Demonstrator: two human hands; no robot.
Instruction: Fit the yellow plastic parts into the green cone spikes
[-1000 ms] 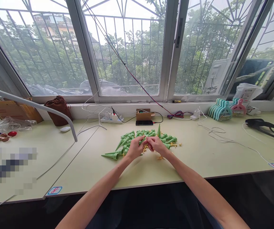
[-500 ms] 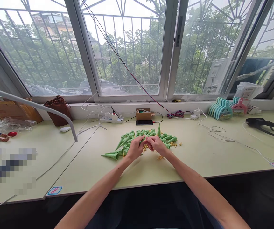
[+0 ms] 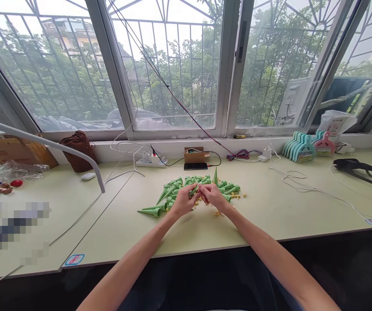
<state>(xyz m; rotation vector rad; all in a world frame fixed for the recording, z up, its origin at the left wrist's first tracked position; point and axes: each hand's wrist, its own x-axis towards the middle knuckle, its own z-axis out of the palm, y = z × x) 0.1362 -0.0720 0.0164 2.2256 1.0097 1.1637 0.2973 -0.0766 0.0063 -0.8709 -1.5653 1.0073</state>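
Note:
My left hand (image 3: 182, 202) is closed round a green plastic cone-shaped spike, of which only a sliver shows between the fingers. Against it, the fingers of my right hand (image 3: 213, 196) are pinched together at the end of the same spike; whatever small piece they hold is hidden. Around both hands lies a heap of green spikes (image 3: 173, 186) with hollow, cup-like ends. One spike (image 3: 215, 176) stands upright behind my right hand, and another (image 3: 154, 212) lies at the near left. Small yellow plastic pieces (image 3: 217, 214) are scattered under and beside my hands.
Behind the heap lie a phone (image 3: 195, 166) and a small cardboard box (image 3: 194, 154). A power strip (image 3: 151, 160) sits by the wall. White cables (image 3: 297, 183) and turquoise hangers (image 3: 302, 149) are at right. A grey curved bar (image 3: 88, 160) crosses the left side.
Both hands stay together in the same place. Only the fingers shift slightly around the spike.

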